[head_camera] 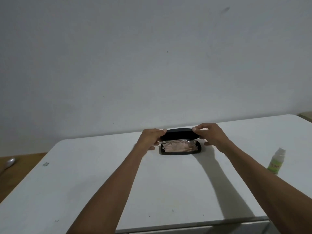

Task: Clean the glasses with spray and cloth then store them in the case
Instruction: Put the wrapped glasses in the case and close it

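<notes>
Near the far edge of the white table (101, 183), the black glasses case (180, 150) lies open with glasses (179, 143) and pinkish cloth (176, 148) inside, its lid (179, 134) pinched at both ends by the left hand (150, 136) and right hand (211, 134), apparently for even closing, while the spray bottle (276, 160) is parked clear at the right edge.

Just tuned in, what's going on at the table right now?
A person has both hands on the lid of a black glasses case on a white table: the left hand holds its left end, the right hand its right end. The case is open, with glasses and a pinkish cloth inside. A spray bottle stands untouched off to the right.
</notes>
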The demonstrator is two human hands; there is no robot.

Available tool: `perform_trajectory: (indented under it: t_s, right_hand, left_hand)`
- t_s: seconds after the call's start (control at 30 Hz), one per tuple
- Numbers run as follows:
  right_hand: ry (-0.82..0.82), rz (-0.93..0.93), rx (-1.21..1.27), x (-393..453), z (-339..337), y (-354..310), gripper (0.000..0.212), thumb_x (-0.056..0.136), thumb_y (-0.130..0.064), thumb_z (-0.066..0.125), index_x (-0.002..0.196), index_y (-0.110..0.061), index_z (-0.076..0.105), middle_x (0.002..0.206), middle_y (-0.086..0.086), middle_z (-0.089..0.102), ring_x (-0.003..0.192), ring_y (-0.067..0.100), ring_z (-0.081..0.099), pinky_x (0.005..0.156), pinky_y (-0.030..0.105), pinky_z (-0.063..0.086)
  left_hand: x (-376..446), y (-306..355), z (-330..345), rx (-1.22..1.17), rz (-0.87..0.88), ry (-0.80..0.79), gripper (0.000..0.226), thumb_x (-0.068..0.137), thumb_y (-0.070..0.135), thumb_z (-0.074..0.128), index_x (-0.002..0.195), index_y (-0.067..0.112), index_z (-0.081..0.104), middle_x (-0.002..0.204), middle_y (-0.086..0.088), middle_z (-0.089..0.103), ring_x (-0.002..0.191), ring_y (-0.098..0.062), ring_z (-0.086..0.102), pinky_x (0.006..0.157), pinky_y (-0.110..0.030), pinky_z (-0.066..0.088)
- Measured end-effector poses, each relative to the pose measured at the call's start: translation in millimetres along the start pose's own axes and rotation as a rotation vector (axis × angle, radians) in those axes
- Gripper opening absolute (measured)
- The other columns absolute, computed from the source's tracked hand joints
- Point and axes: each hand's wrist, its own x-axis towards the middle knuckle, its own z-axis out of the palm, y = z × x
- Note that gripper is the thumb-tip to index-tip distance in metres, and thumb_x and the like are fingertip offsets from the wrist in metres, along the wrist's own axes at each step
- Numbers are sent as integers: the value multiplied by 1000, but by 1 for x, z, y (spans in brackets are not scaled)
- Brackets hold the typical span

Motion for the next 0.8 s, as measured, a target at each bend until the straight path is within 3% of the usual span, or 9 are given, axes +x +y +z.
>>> perform_trajectory:
  t_s: [0.1,0.27,0.4,0.5,0.57,0.7,0.8]
  right_hand:
    - [-59,-4,-25,-2,-5,-1,17,89,-37,78,89,-20,78,109,2,73,89,23,63,74,36,53]
    - [-82,-31,6,-9,-7,7,10,87,-32,80,87,-22,79,100,-5,78,94,16,65,84,38,55]
    - [-26,-141,-37,-19,-4,20,6,83,-26,84,81,-26,79,95,-9,80,99,12,70,82,28,48]
    - [-25,-197,-106,-29,-1,34,10,80,-17,86,83,-20,77,99,-10,77,94,-7,68,84,25,49]
    - [-19,-214,-133,-34,2,40,13,79,-11,86,88,-15,76,104,-10,74,82,-15,66,76,14,47]
    - [6,-244,-168,-38,8,42,18,85,-10,81,101,-18,76,107,-5,75,95,3,72,72,3,46]
    - [19,-304,-279,-44,12,40,32,87,-14,79,118,-20,75,106,-9,73,95,11,66,75,1,43]
  left_hand:
    - [-6,-2,-4,-15,37,-68,35,84,53,74,100,23,77,105,-1,77,80,-18,65,75,-30,48]
    - [-12,-13,-4,-148,119,-133,24,84,40,80,95,19,79,95,-1,76,80,-23,64,79,-30,48]
    - [-16,-29,1,-264,187,-136,27,83,19,83,108,9,78,112,-19,75,100,-28,73,94,-36,59]
    - [-19,-44,7,-294,233,-87,35,75,-4,85,108,0,76,111,-21,74,105,-34,72,90,-42,61]
    - [-21,-51,11,-277,262,-54,40,72,-10,84,110,-2,75,112,-19,74,105,-34,72,89,-43,62]
    - [-24,-55,12,-219,315,-30,40,73,-7,85,110,3,76,111,-17,74,105,-30,73,90,-40,61]
    - [-27,-57,13,-54,374,-19,50,72,1,88,118,15,74,112,1,76,102,-7,72,87,-18,57]
